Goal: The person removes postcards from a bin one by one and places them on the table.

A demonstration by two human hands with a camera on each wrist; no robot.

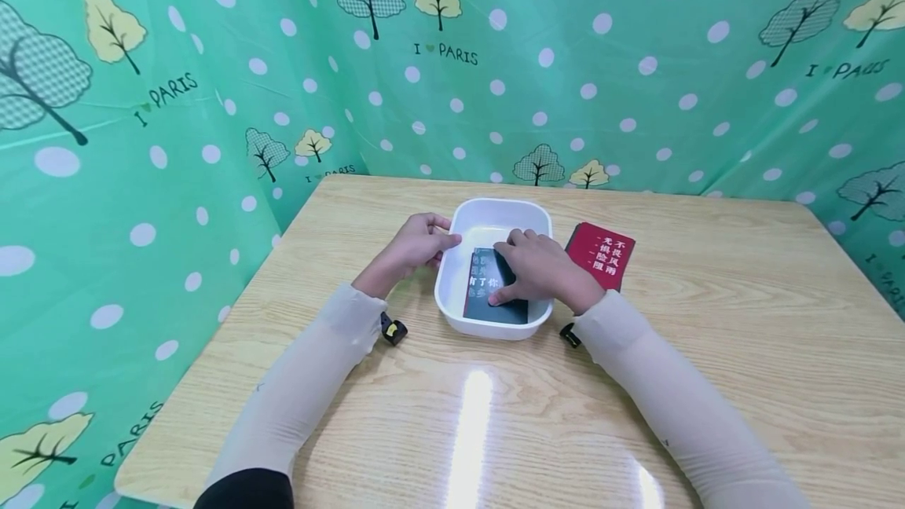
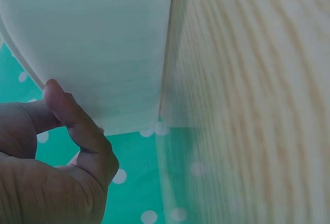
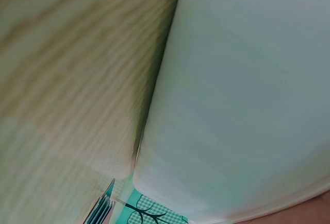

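Note:
A white plastic basin [image 1: 461, 320] stands on the table. My left hand [image 1: 417, 244] pinches its left rim, thumb on top and fingers below; the left wrist view shows this hand [image 2: 77, 157] against the basin's outer wall. Inside the basin lies a dark green card [image 1: 481, 306] with white characters and a thin red edge on its left. Over the basin's right rim reaches my right hand [image 1: 540, 269], its thumb and bent fingers on the dark card, hiding its right part. Only a bit of skin from the right hand [image 3: 309, 211] shows in the right wrist view.
Just right of the basin lies a stack of red cards [image 1: 604, 254] with white characters; several card edges [image 3: 100, 211] appear in the right wrist view. The wooden table [image 1: 707, 297] meets a green patterned curtain [image 1: 601, 85]. Black straps [image 1: 393, 330] sit below the wrists.

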